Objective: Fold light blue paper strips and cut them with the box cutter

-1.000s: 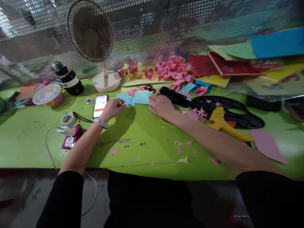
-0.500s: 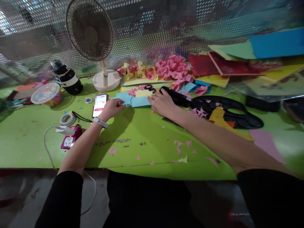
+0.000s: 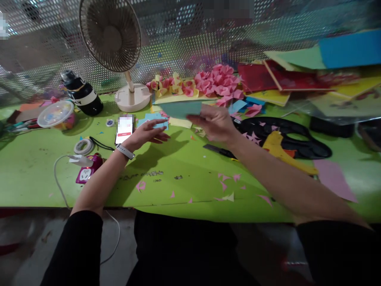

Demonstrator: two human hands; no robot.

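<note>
My right hand [image 3: 214, 124] is raised above the green table [image 3: 166, 167] and grips a light blue sheet of paper [image 3: 181, 108] by its right end. My left hand [image 3: 148, 134] hovers low over the table with fingers stretched out, beside smaller blue paper pieces [image 3: 151, 119] and a phone [image 3: 124, 128] with a lit screen. A watch sits on my left wrist. Pink and yellow paper flowers [image 3: 202, 84] lie behind the sheet.
A desk fan [image 3: 114, 43], a dark bottle [image 3: 81, 94], a plastic tub [image 3: 56, 115], tape rolls [image 3: 83, 146] and a pink power strip [image 3: 86, 172] stand at left. A yellow glue gun [image 3: 282, 153], black tools [image 3: 285, 133] and coloured card sheets [image 3: 312, 75] fill the right. Paper scraps [image 3: 228, 184] dot the table front.
My right hand has lifted the light blue sheet off the table. My left hand let go of the blue pieces and opened its fingers.
</note>
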